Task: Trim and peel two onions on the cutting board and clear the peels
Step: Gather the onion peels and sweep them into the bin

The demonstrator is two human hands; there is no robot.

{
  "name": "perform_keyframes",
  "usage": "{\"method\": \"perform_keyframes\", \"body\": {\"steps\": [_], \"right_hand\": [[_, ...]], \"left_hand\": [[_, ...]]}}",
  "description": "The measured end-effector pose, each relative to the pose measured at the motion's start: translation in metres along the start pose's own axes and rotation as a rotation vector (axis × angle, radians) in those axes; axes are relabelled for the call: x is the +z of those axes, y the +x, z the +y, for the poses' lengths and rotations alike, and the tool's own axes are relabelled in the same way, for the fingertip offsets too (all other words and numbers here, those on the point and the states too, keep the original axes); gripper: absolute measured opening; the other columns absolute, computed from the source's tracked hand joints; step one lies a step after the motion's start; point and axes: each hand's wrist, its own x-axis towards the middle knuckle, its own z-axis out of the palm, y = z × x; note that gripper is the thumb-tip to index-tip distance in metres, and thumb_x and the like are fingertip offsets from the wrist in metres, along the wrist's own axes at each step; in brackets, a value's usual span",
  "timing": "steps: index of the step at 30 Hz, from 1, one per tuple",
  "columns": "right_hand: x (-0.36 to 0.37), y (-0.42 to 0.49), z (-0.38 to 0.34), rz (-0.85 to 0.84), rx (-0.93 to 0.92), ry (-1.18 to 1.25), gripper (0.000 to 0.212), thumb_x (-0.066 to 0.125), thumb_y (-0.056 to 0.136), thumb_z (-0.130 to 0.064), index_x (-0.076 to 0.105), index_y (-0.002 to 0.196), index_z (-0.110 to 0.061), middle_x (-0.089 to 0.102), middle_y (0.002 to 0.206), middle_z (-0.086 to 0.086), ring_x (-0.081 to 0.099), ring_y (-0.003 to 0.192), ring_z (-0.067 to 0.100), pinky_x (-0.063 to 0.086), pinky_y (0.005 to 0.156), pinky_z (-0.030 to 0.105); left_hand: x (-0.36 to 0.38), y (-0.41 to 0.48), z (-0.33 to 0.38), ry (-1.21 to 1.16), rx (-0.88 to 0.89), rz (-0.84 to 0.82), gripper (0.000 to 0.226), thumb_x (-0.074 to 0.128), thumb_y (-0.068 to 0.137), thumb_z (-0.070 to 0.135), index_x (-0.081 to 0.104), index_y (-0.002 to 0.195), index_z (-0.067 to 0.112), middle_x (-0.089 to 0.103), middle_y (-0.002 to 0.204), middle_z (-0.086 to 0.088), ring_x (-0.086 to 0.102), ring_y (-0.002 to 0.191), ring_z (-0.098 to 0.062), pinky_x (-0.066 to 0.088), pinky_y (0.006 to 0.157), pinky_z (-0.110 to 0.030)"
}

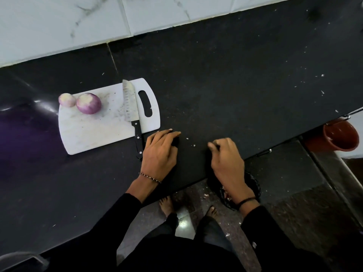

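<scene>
Onions [88, 103] on board [94, 132], hands apart

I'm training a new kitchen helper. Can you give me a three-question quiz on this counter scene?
1. True or false: the knife lies on the cutting board with its handle past the board's near edge.
2. How many peeled onions are on the board? A) one B) two C) three
3. Which hand is nearer the knife handle?

Key:
1. True.
2. B: a small onion and a large onion.
3. The left hand; the right hand is further right, on the counter.
</scene>
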Motion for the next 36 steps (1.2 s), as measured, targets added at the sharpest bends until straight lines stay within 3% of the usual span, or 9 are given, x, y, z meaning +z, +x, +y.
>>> {"method": "perform_keyframes", "body": {"steps": [6,11,14,16,19,25,27,30,36], "right_hand": [[-0.031,-0.031,0.049,0.04,0.149,0.26,0.021,0.052,0.102,-0.033,0.06,0.098,-0.014,0.06,0.095,-0.001,0.058,0.088,0.015,0.037,0.073,0.022],[-0.036,-0.053,0.083,0.033,0.264,0.369,0.029,0.048,0.099,-0.052,0.058,0.093,-0.025,0.064,0.086,0.0,0.065,0.079,0.018,0.054,0.072,0.041],[-0.036,-0.058,0.09,0.029,0.273,0.366,0.038,0.045,0.097,-0.055,0.061,0.096,-0.021,0.063,0.087,0.0,0.063,0.083,0.02,0.051,0.073,0.035],[-0.035,-0.06,0.097,0.016,0.277,0.374,0.036,0.045,0.097,-0.06,0.059,0.097,-0.027,0.063,0.084,0.0,0.065,0.077,0.023,0.055,0.07,0.041],[-0.034,-0.06,0.106,-0.03,0.286,0.396,0.037,0.042,0.094,-0.07,0.054,0.097,-0.035,0.064,0.08,0.002,0.066,0.069,0.028,0.057,0.065,0.051],[-0.035,-0.063,0.118,-0.088,0.328,0.409,0.036,0.044,0.091,-0.074,0.055,0.094,-0.039,0.066,0.085,0.001,0.068,0.072,0.026,0.058,0.066,0.05],[-0.036,-0.065,0.122,-0.115,0.344,0.403,0.035,0.047,0.095,-0.066,0.059,0.097,-0.033,0.067,0.085,0.0,0.069,0.075,0.023,0.058,0.068,0.045],[-0.038,-0.067,0.131,-0.151,0.345,0.375,0.04,0.048,0.098,-0.054,0.063,0.105,-0.018,0.068,0.087,0.0,0.067,0.081,0.017,0.052,0.068,0.032],[-0.037,-0.071,0.153,-0.206,0.375,0.371,0.033,0.05,0.101,-0.046,0.063,0.104,-0.016,0.068,0.086,0.002,0.062,0.078,0.008,0.044,0.064,0.02]], "left_hand": [[0.016,-0.002,0.012,0.035,-0.038,0.001,0.028,0.059,0.092,0.014,0.065,0.119,0.013,0.07,0.117,0.002,0.061,0.115,-0.014,0.037,0.105,-0.03],[0.035,-0.006,0.044,-0.011,-0.14,0.021,0.037,0.064,0.095,0.02,0.057,0.13,0.012,0.073,0.114,0.007,0.062,0.114,-0.007,0.039,0.11,-0.031],[0.041,-0.013,0.057,0.004,-0.14,0.029,0.042,0.067,0.094,0.023,0.056,0.132,0.01,0.073,0.116,0.006,0.057,0.117,-0.004,0.038,0.111,-0.028],[0.043,-0.015,0.063,-0.009,-0.189,0.038,0.045,0.07,0.092,0.028,0.056,0.131,0.011,0.072,0.116,0.006,0.057,0.119,-0.008,0.041,0.11,-0.031],[0.045,-0.014,0.069,-0.102,-0.324,0.067,0.045,0.076,0.086,0.034,0.059,0.124,0.017,0.074,0.11,0.008,0.065,0.113,-0.01,0.05,0.099,-0.032],[0.047,0.001,0.074,-0.293,-0.531,0.18,0.044,0.084,0.077,0.022,0.063,0.115,0.018,0.075,0.088,0.008,0.071,0.09,-0.005,0.05,0.083,-0.016],[0.049,0.005,0.075,-0.255,-0.534,0.195,0.042,0.082,0.078,0.021,0.062,0.115,0.018,0.075,0.087,0.007,0.069,0.086,-0.013,0.05,0.078,-0.025],[0.053,0.009,0.077,-0.084,-0.463,0.206,0.036,0.078,0.082,0.017,0.062,0.114,0.015,0.073,0.089,0.005,0.062,0.091,-0.023,0.034,0.078,-0.02],[0.062,0.014,0.076,0.31,-0.38,0.209,0.027,0.075,0.083,0.017,0.059,0.104,0.014,0.073,0.083,0.001,0.061,0.089,-0.025,0.029,0.078,-0.031]]}}
